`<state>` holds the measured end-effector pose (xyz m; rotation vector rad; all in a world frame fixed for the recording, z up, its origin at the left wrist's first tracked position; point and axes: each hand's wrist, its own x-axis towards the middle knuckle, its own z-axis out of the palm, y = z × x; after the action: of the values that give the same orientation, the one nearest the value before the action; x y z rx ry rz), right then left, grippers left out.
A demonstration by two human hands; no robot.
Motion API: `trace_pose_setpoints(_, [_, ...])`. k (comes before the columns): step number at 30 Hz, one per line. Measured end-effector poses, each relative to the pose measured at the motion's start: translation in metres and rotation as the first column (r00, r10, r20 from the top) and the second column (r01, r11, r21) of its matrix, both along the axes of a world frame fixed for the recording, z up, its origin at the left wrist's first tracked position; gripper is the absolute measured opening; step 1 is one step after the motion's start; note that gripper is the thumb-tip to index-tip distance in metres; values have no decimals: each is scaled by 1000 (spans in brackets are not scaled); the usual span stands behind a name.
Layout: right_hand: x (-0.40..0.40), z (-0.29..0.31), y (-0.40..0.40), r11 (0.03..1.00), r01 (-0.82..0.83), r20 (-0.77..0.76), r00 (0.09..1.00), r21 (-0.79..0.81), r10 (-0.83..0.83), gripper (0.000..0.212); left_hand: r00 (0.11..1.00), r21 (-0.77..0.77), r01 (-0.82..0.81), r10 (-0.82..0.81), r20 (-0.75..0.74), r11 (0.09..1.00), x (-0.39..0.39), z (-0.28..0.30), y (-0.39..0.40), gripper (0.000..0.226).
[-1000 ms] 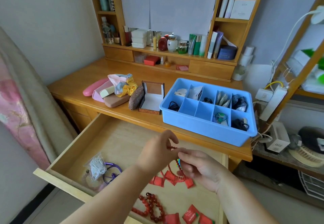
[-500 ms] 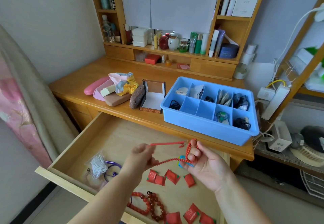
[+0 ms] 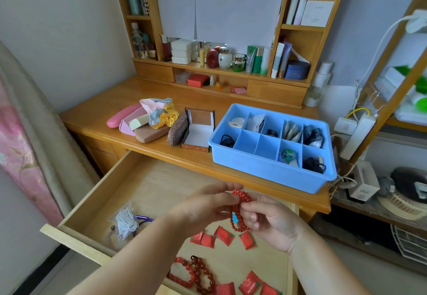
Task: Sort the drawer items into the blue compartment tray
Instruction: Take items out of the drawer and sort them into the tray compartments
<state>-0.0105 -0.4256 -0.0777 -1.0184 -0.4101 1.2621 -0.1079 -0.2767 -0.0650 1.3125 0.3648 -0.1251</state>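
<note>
1. Compartment tray (image 3: 265,172): light blue.
2. Bead string (image 3: 239,211): red, one turquoise bead.
3. Packets (image 3: 223,234): red, green corners.
4. Large-bead bracelet (image 3: 198,274): dark red.
5. Scrunchies (image 3: 159,112): pink, grey-blue, yellow.
6. Drawer (image 3: 150,186): pale wood.

Bright, even daylight, soft and diffuse; source not visible. Shadows faint: weak one under blue tray (image 3: 265,170) on worktop (image 3: 111,107). Mild sheen on worktop wood. Wide-angle distortion bends shelf uprights at frame edges. Left hand (image 3: 203,209) motion-blurred; background slightly soft, small labels unreadable.
</note>
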Motion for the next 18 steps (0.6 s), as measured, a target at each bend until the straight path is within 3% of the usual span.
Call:
trace_pose_setpoints(4, [0, 1, 4, 1000, -11, -27, 1000, -4, 11, 13, 996, 35, -59, 57, 72, 998, -4, -7, -6, 47])
trace_pose_setpoints(8, [7, 1, 2, 994, 107, 11, 994, -7, -107, 23, 918, -85, -374, 382, 105, 923, -1, -10, 7, 27])
trace_pose_setpoints(11, [12, 5, 1, 972, 186, 302, 944, -142, -137, 27, 876, -90, -473, 479, 62, 877, 1, -19, 15, 23])
trace_pose_setpoints(14, [10, 18, 16, 958, 118, 595, 801, -262, 64, 21, 908, -141, -406, 416, 46, 903, 3, -36, 12, 26])
trace_pose_setpoints(16, [14, 33, 31, 953, 51, 673, 719, -300, 174, 20, 924, -279, -340, 375, 82, 898, 2, -48, 17, 30])
trace_pose_setpoints(18, [26, 54, 45, 952, 24, 720, 660, -305, 214, 21, 913, -300, -358, 398, 84, 884, -3, -61, 29, 35])
